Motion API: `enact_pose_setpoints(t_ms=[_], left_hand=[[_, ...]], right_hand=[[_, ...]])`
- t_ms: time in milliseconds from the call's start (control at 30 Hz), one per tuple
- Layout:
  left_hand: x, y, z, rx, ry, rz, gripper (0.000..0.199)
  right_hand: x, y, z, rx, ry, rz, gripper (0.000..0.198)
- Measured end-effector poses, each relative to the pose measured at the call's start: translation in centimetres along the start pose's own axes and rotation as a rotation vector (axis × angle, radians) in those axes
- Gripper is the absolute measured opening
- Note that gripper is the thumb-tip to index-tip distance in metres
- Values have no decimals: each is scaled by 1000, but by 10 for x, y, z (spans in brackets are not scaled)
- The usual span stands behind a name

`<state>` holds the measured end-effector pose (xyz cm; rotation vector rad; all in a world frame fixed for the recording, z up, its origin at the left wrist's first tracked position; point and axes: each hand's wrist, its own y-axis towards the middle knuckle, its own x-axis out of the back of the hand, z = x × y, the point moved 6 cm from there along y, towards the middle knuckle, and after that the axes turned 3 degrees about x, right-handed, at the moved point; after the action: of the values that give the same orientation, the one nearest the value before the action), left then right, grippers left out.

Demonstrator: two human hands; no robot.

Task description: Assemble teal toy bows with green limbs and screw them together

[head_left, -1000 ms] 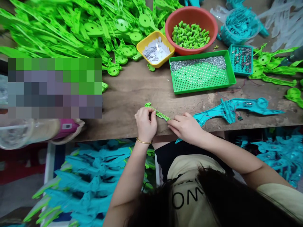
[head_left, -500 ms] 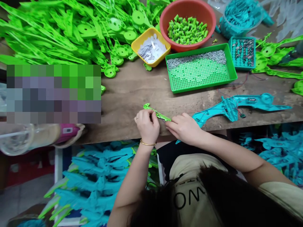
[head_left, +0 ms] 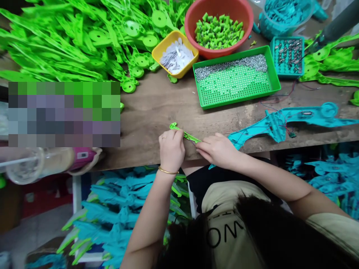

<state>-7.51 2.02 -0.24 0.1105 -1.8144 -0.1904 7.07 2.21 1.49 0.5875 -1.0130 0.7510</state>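
Observation:
A slim bright-green plastic strip [head_left: 191,137] with a hooked end slants between my hands just above the table's front edge. My left hand [head_left: 171,149], with a gold bracelet at the wrist, is closed with its fingertips curled on the strip's left part. At the strip's lower right end, my right hand [head_left: 218,150] is closed in a pinch. Its fingers cover that end, and a thin wire seems to run there. Beside and partly under my right hand lies a long blue plastic shell [head_left: 276,125] with red and blue wires and a small circuit board [head_left: 292,135].
A green perforated tray [head_left: 238,98] of small screws stands ahead, near a yellow bowl [head_left: 193,59] of white pieces, a red bowl [head_left: 187,22] of green parts and a blue tray [head_left: 300,71]. Green shells [head_left: 70,41] pile up left. Blue shells [head_left: 120,198] hang below the table.
My left hand has turned over the green strip, its wrist shifting left and its fingers closing in. My right hand keeps its pinch. The view has shifted slightly.

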Motion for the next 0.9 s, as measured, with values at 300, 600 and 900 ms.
enact_pose_setpoints(t_ms=[300,600,900], left_hand=[[-8,-19,-6,-41,-1,28,35],[8,-24,-15,-12,-266,-130,34],[-13,-40,-31,-43,-374,-136,34]], right_hand=[[0,2,-2,-6,34,60,26],[9,3,-13,-73,131,114,26],[31,8,-21,-231,493,123,16]])
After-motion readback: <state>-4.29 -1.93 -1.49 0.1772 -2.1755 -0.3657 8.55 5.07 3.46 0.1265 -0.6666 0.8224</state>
